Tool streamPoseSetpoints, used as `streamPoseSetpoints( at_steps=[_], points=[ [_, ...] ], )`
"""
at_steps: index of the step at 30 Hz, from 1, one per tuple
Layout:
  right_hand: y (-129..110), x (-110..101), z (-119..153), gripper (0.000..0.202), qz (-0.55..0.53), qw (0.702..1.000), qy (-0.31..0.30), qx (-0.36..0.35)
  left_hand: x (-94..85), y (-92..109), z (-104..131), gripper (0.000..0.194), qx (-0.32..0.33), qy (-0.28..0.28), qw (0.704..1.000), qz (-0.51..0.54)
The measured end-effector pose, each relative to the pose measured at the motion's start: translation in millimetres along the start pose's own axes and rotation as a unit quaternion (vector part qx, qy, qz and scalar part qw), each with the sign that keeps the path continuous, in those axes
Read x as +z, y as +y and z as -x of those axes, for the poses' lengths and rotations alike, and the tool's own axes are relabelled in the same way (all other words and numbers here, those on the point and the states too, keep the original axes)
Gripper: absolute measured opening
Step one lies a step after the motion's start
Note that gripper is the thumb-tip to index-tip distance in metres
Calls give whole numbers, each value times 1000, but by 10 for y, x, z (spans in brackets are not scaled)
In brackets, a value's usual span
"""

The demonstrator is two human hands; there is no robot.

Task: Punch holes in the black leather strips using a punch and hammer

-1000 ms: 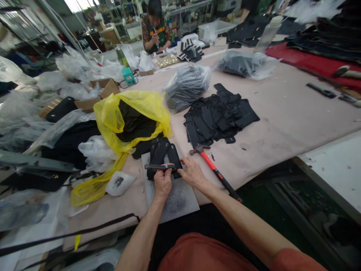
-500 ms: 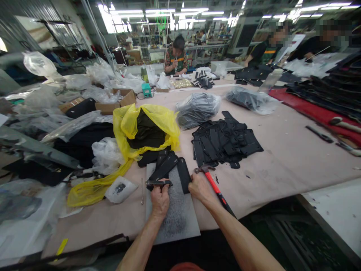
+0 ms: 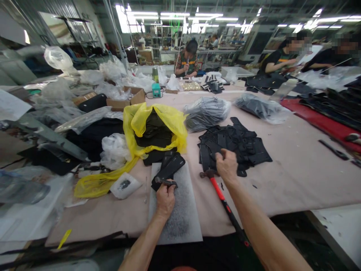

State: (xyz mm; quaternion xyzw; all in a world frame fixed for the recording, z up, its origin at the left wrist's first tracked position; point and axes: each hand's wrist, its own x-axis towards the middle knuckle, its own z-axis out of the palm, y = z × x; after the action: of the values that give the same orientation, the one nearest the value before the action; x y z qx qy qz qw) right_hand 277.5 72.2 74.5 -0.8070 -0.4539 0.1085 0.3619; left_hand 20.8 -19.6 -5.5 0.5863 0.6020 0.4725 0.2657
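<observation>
My left hand (image 3: pixel 166 197) is closed on a dark metal tool (image 3: pixel 166 182), above the near end of black pieces (image 3: pixel 172 165) that lie on a grey board (image 3: pixel 182 210). My right hand (image 3: pixel 227 163) is over the lower left part of a pile of black pieces (image 3: pixel 239 143), its fingers bent and apart, with nothing seen between them. A hammer with a red and black handle (image 3: pixel 218 188) lies on the table just left of my right wrist.
A yellow bag (image 3: pixel 132 120) of dark pieces stands behind the board. Clear bags (image 3: pixel 207 113) lie behind the pile. Plastic wrap and a cardboard box (image 3: pixel 138 96) crowd the left. People (image 3: pixel 187 62) sit across the table (image 3: pixel 293 165).
My right hand has moved from the board's right edge up and right to the pile. The black piece that lay at the board's right is no longer there. The camera view has shifted slightly left.
</observation>
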Motion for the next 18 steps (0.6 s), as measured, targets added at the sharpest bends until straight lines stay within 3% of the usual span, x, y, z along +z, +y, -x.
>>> streamPoseSetpoints(
  at_steps=[2,4,8,11,18],
  points=[
    [-145,302,276,34,-50,981,-184,18,5,-12,3,17,6,-4,1000,-9],
    [-286,614,523,30,-61,964,-255,40,4,-17,3,17,12,-9,1000,-20],
    [-479,996,715,27,-59,958,-273,70,-4,-5,4,17,29,-16,999,-35],
    [-512,1063,667,20,-59,957,-268,91,-1,3,10,18,42,-18,998,-35],
    [-498,1208,545,29,-88,940,-291,156,22,-23,31,17,61,-22,997,-37]
  ],
)
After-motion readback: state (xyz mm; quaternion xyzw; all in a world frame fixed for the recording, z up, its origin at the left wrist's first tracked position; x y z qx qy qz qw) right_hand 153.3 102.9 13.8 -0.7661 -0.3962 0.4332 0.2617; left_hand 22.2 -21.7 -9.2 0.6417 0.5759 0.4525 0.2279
